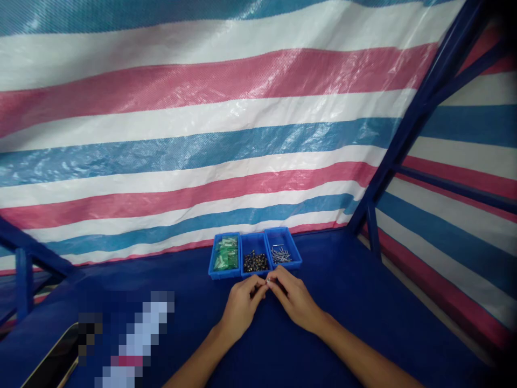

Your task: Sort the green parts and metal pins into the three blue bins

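- Tiny metal part (267, 281) sits pinched between both hands' fingertips, just above the blue table (347, 302).
- left hand (241, 306) and right hand (297, 299) meet, both grips closed on it.
- Just behind: three blue bins (255, 254) holding green bits, dark screws, nails.

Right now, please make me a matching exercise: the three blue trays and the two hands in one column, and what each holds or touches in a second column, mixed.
Things:
1. left tray
2. middle tray
3. right tray
4. left hand and right hand

States:
A. thin grey metal pins
B. green packets
C. fingers meet on a small pale part
D. dark small pieces

Pairs: 1-B, 2-D, 3-A, 4-C
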The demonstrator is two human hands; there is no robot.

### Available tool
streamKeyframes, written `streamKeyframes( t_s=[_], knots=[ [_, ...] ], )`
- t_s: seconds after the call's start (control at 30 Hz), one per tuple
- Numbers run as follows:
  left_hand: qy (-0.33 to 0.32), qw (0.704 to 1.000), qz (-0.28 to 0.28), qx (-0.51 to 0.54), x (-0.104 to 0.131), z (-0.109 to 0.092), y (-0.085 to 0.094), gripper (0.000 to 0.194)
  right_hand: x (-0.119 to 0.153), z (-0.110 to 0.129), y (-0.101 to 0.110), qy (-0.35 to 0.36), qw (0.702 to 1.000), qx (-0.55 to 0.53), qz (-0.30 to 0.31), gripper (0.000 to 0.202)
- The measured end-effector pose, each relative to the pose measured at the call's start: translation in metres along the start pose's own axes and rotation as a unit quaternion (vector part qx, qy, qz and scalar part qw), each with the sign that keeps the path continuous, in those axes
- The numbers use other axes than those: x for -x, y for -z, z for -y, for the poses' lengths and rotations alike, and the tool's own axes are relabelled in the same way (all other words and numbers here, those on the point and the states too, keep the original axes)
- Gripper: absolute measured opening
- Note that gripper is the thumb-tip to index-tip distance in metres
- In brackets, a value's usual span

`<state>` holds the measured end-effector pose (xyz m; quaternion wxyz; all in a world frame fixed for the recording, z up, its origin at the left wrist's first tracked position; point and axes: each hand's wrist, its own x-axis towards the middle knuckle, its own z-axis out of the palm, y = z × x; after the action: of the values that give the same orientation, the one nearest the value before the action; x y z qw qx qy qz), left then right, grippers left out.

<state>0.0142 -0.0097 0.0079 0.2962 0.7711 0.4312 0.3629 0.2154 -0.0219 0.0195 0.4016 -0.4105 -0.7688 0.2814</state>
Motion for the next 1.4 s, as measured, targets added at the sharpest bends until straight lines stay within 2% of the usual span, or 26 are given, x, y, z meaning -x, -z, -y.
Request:
streamKeyframes(
  t_s=[0.17, 0.27, 0.37, 0.47, 0.6, 0.8, 1.13, 1.27, 1.4],
  knots=[
    [-0.018, 0.999, 0.028, -0.022, 0.001, -0.004, -0.001, 0.016, 0.006, -0.007, -0.003, -0.016, 0.998, 0.036, -0.043, 0.02],
    [-0.037, 0.997, 0.036, -0.052, 0.003, -0.005, -0.002, 0.018, 0.006, -0.016, 0.0, -0.026, 0.993, 0.061, -0.101, 0.021],
    [-0.056, 0.995, 0.039, -0.079, 0.005, -0.006, -0.003, 0.022, 0.003, -0.022, 0.006, -0.01, 0.98, 0.131, -0.152, 0.023],
    [-0.07, 0.992, 0.039, -0.099, 0.006, -0.004, -0.004, 0.022, -0.003, -0.024, 0.011, -0.031, 0.961, 0.208, -0.181, 0.027],
    [-0.084, 0.989, 0.034, -0.121, 0.005, -0.004, -0.005, 0.023, -0.009, -0.026, 0.014, -0.085, 0.944, 0.261, -0.183, 0.032],
    [-0.097, 0.982, 0.045, -0.156, 0.006, -0.004, -0.008, 0.023, -0.01, -0.032, 0.015, -0.129, 0.931, 0.304, -0.156, 0.042],
    [-0.117, 0.972, 0.062, -0.192, 0.01, 0.002, -0.011, 0.017, -0.01, -0.03, 0.014, -0.126, 0.935, 0.289, -0.163, 0.044],
    [-0.126, 0.971, 0.046, -0.199, 0.011, 0.001, -0.011, 0.016, -0.01, -0.031, 0.015, -0.132, 0.937, 0.278, -0.168, 0.043],
    [-0.128, 0.971, 0.007, -0.201, 0.011, -0.003, -0.009, 0.02, -0.009, -0.032, 0.014, -0.126, 0.937, 0.271, -0.181, 0.043]
  ],
)
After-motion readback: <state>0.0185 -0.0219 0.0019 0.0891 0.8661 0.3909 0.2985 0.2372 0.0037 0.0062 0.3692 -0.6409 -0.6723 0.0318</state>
